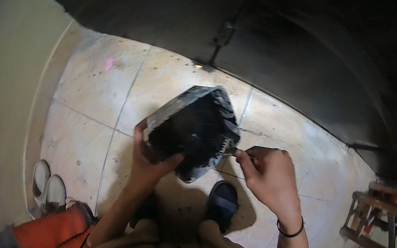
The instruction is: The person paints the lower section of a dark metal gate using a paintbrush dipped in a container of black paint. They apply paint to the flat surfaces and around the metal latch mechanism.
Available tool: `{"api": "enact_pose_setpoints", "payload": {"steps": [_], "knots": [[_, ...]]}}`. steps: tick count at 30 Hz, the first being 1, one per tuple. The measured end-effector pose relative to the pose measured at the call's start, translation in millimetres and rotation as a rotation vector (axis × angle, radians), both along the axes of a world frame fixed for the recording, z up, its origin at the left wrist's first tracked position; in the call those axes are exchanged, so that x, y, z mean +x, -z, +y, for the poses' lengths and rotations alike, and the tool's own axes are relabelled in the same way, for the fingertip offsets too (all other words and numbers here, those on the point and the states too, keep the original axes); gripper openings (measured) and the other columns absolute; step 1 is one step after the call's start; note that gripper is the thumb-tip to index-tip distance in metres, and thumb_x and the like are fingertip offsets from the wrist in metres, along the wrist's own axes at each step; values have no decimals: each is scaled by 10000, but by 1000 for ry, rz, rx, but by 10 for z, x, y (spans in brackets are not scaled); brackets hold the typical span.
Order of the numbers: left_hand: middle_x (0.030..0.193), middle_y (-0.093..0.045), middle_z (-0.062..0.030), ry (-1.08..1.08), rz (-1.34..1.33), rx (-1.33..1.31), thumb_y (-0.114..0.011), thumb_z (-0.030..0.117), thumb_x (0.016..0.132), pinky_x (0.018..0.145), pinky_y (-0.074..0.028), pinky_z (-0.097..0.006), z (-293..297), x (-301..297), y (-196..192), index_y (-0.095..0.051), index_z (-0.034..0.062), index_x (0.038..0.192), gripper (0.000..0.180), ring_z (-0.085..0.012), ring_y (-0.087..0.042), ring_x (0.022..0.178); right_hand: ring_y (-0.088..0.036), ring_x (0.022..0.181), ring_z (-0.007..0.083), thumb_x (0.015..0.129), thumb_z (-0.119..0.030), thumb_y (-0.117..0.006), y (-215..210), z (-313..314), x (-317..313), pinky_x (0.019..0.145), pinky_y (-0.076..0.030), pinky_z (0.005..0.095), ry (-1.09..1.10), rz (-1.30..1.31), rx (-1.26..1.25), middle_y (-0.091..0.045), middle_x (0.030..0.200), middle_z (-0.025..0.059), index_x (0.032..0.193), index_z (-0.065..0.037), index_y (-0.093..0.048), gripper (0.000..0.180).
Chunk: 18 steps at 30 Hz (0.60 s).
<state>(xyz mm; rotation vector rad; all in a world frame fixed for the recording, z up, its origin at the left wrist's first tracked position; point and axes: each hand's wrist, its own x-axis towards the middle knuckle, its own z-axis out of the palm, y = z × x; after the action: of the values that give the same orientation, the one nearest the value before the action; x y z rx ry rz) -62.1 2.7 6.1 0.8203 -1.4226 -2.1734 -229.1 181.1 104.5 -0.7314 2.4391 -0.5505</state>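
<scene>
My left hand (149,160) grips a cut-open plastic container (173,104) by its left and near side, the thumb reaching over the rim. Black paint (195,128) coats the inside, and pale and dark smears cover the walls. In my right hand (273,178) is a paintbrush (230,151), pinched by its handle, which is mostly hidden by the fingers. Its metal band shows at the container's right rim, with the head pressed against the inner wall there. The container is held above the tiled floor, tilted so that its opening faces me.
A large dark metal panel (293,61) spans the far side. To the left is a pale wall (4,91), with light shoes (49,185) and an orange-red cloth item (54,231) near its foot. A wooden rack (384,221) stands at the right. My feet are on the tiles (82,141).
</scene>
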Motion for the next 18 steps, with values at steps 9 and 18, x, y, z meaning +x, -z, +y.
{"api": "enact_pose_setpoints", "payload": {"steps": [9,18], "knots": [[1406,-518,-178,-85,-17,-74,-697,139,908,1094,-455,-443,-204,136,145,-353,16,1497,693,-296,-555,1266,-637,575,392,916,-261,-677,415,128,149,575,-510,467,45,83,-411,-619,597,182,828,-20,-737,264],[1471,-458,-163,-30,-2,117,-593,249,1002,1082,-455,-466,120,26,27,-324,63,1529,620,-296,-503,1329,-618,487,313,909,-192,-738,433,425,543,454,-484,401,100,428,-543,-578,547,122,877,-47,-673,162]]}}
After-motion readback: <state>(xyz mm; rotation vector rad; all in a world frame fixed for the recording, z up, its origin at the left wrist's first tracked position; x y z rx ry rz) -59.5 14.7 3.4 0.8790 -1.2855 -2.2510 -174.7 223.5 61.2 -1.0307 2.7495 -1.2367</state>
